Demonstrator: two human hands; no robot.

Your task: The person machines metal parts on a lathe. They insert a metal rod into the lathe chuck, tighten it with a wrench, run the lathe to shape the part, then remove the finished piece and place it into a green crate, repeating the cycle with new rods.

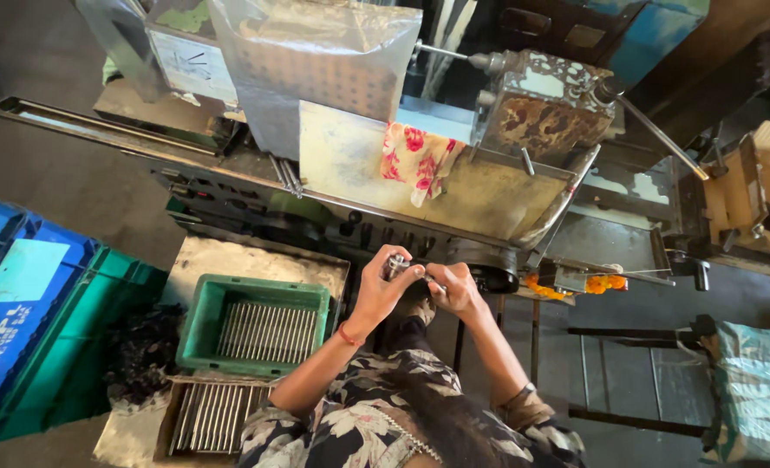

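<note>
Centre frame: left hand [383, 282] is pinching a small metal part [397, 263], fingers closed on it; right hand [456, 289] is gripping its other end. Green crate [196, 328] of rods is sitting lower left. Best kept steady, close to the machine [454, 204].

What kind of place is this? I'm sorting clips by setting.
Likely a small metalworking workshop: a worn, oily machine, a green crate of metal rods, and both hands holding a small metal part.
</note>
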